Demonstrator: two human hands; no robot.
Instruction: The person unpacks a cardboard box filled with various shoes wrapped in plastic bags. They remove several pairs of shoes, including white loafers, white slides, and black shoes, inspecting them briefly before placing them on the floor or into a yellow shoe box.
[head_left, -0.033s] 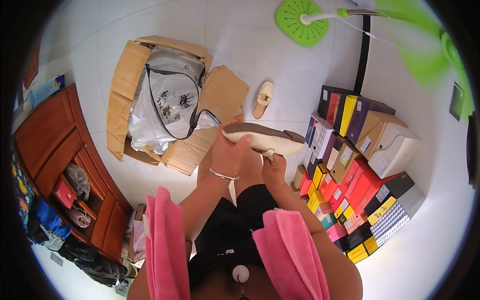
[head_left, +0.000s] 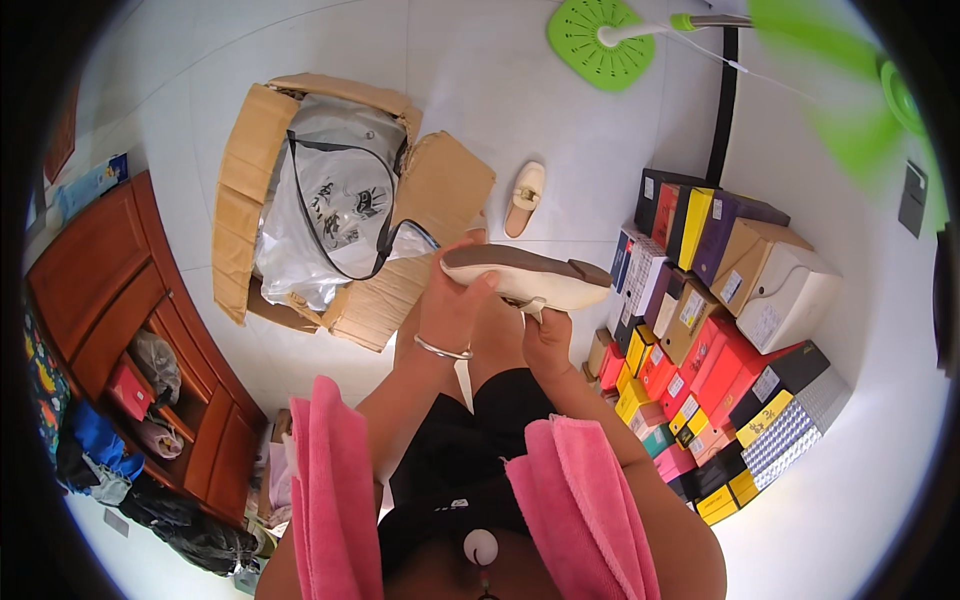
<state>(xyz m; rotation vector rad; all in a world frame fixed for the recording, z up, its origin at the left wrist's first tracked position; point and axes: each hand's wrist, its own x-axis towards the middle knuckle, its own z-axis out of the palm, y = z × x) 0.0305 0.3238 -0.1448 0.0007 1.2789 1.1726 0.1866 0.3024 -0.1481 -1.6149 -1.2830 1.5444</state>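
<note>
A cream flat shoe [head_left: 555,288] is held on its side above my knees, its brown sole and low heel turned up and away from me. My left hand [head_left: 452,305] wraps round the end at the left, with the thumb pressed on the cream side. Under the shoe's middle, my right hand [head_left: 546,340] pinches it next to a small cream strap or bow; some of its fingers are hidden behind the shoe. A matching cream loafer [head_left: 526,198] with a decorated front lies on the floor just beyond.
An open cardboard box [head_left: 240,200] holding a clear plastic bag [head_left: 345,185] stands at the left. Stacked shoe boxes [head_left: 720,360] line the right wall. A green fan [head_left: 850,60] is at the upper right, a reddish-brown wooden cabinet [head_left: 110,270] at the left.
</note>
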